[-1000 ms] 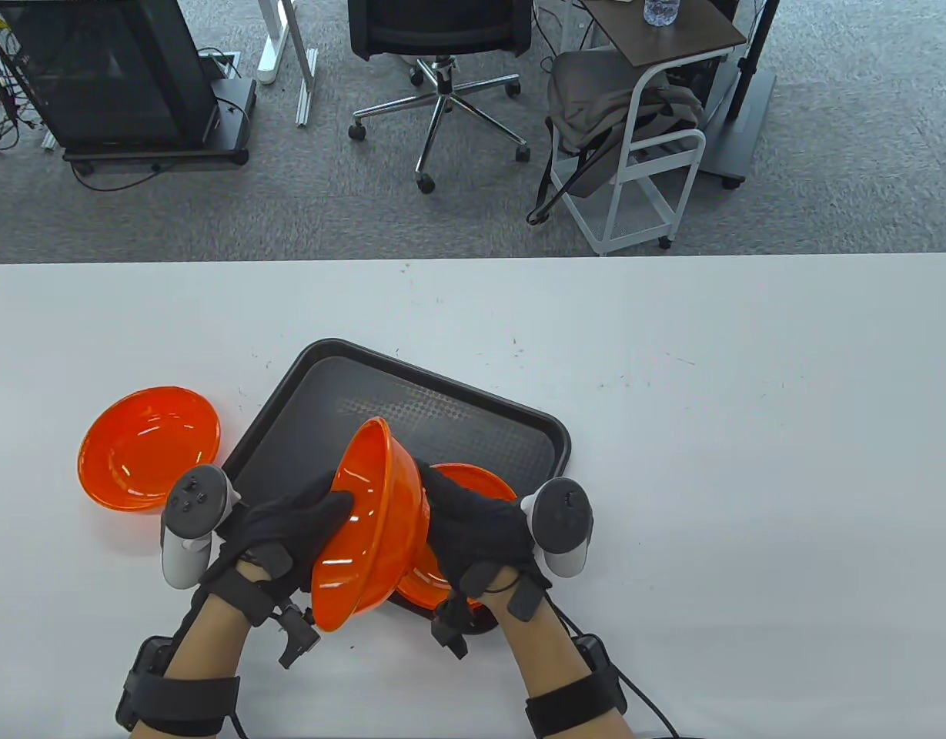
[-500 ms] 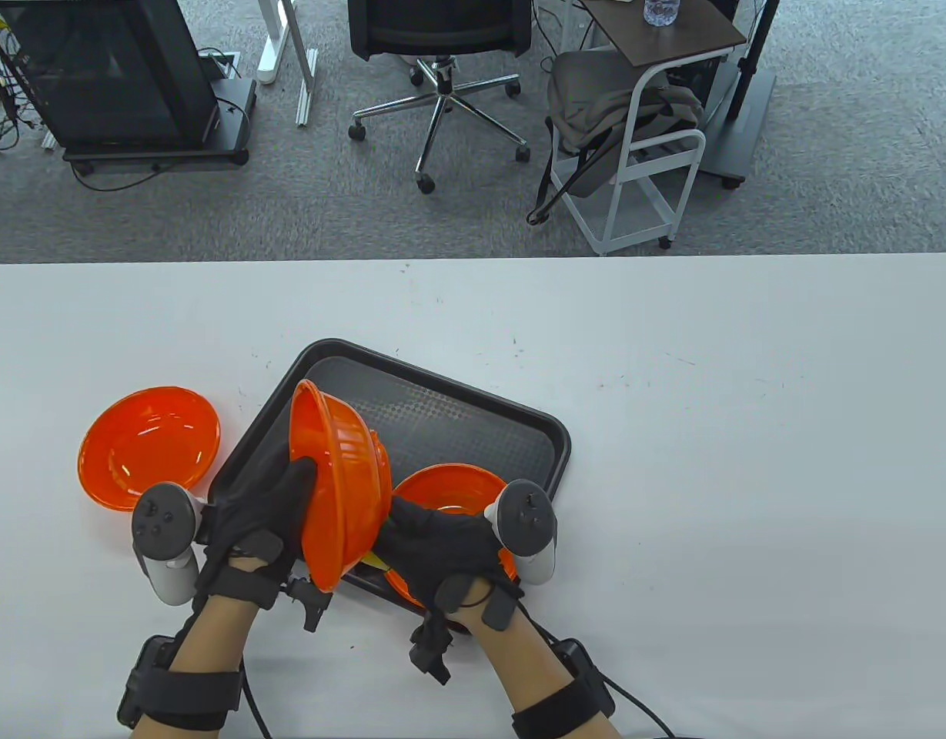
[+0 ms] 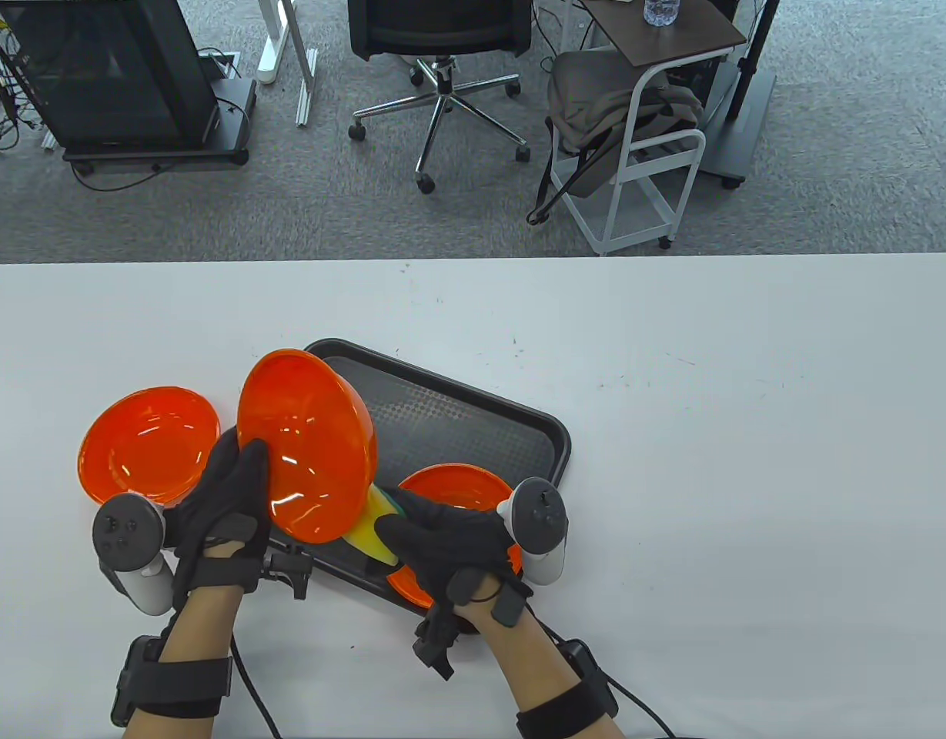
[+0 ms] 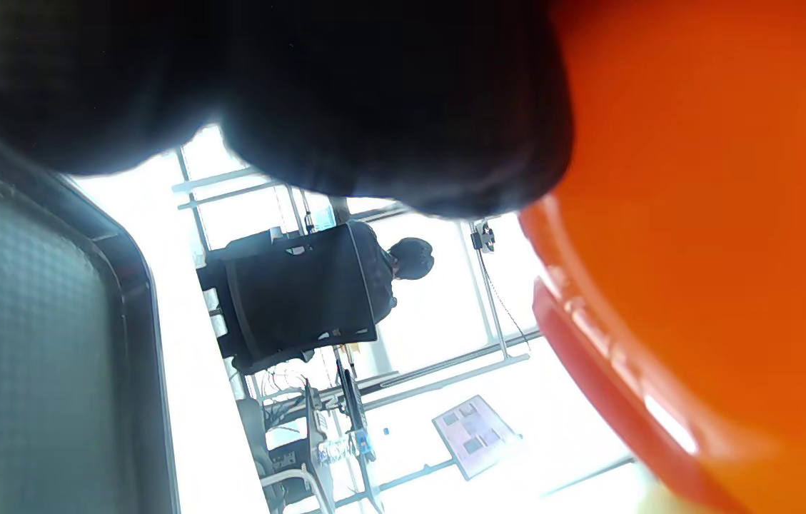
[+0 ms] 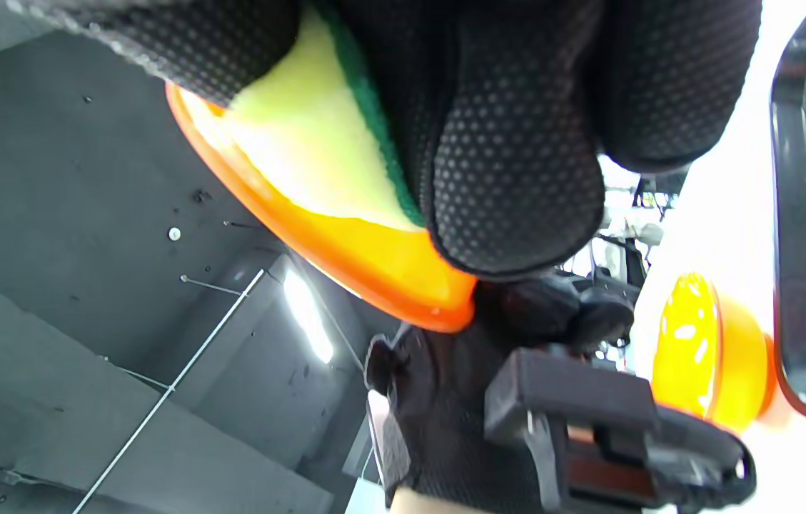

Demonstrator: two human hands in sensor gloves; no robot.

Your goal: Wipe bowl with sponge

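White tabletop [image 3: 711, 431] carries a black tray [image 3: 473, 416] under both hands. Left hand [image 3: 226, 500] grips the rim of a tilted orange plastic bowl [image 3: 307, 446], raised above the tray, its opening turned toward the left hand. Right hand [image 3: 442, 539] pinches a yellow-green sponge [image 3: 372, 531] against the bowl's rim. 2 more orange bowls sit nearby: 1 left of the left hand [image 3: 149, 446], 1 beneath the right hand [image 3: 457, 485]. Glossy plastic likely proves light, stiff and slippery; rim hold suits, while the sponge looks soft.
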